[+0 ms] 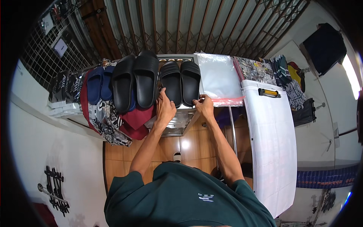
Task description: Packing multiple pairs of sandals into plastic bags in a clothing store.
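A pair of black slide sandals stands side by side before me, the left slide [171, 82] beside the right slide [191, 82], toes pointing away. My left hand [166, 109] is against the outer edge and heel of the left one; whether it grips is hard to tell. At the heel of the right one, my right hand [204, 106] has its thumb and fingers on the rim. Just left of my left hand lies a larger pair of black slides [145, 82], partly over folded maroon cloth [140, 120].
Navy slides [95, 85] and patterned cloth [106, 122] lie at left. Clear plastic bags [219, 75] are beside the small pair. A white-covered board or table [272, 142] with a yellow-black tool [268, 93] runs along my right. A folding metal gate [181, 25] closes the back.
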Demonstrator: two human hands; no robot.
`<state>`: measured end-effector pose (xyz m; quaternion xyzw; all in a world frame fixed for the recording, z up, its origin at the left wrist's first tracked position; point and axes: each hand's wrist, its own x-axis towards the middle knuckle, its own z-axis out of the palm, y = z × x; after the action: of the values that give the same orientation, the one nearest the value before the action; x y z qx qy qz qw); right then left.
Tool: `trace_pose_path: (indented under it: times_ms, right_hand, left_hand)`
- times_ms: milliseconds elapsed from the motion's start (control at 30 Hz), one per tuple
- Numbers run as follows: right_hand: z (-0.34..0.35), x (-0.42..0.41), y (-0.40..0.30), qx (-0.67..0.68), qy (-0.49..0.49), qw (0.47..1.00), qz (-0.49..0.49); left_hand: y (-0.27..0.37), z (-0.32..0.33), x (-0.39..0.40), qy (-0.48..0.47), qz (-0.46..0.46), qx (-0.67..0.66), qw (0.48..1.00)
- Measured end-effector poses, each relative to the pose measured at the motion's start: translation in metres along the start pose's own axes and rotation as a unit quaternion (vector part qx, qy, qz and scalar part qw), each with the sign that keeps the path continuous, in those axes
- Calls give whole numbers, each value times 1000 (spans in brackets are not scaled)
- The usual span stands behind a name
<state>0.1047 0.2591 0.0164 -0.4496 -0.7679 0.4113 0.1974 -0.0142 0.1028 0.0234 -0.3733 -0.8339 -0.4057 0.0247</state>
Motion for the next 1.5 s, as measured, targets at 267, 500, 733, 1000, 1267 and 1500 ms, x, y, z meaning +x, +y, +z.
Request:
trace_pose_path:
  times_ms: [267, 500, 733, 1000, 1267, 1500]
  right_hand:
    - [-2, -8, 6, 201, -74, 974, 67]
    - [-52, -55, 26, 303, -3, 952, 44]
    - [-141, -133, 61, 291, 197, 933, 72]
    - [-225, -238, 152, 283, 433, 845, 135]
    - [-293, -332, 207, 227, 567, 767, 196]
    - [-321, -378, 242, 219, 600, 729, 246]
  left_hand:
    - [-11, -2, -7, 3, -119, -262, 958]
    - [20, 12, -22, -79, -92, -345, 931]
    - [102, 70, -46, -228, -38, -399, 887]
    - [234, 151, -112, -441, 81, -411, 794]
    - [340, 208, -199, -564, 183, -370, 715]
    - [381, 245, -257, -601, 199, -383, 673]
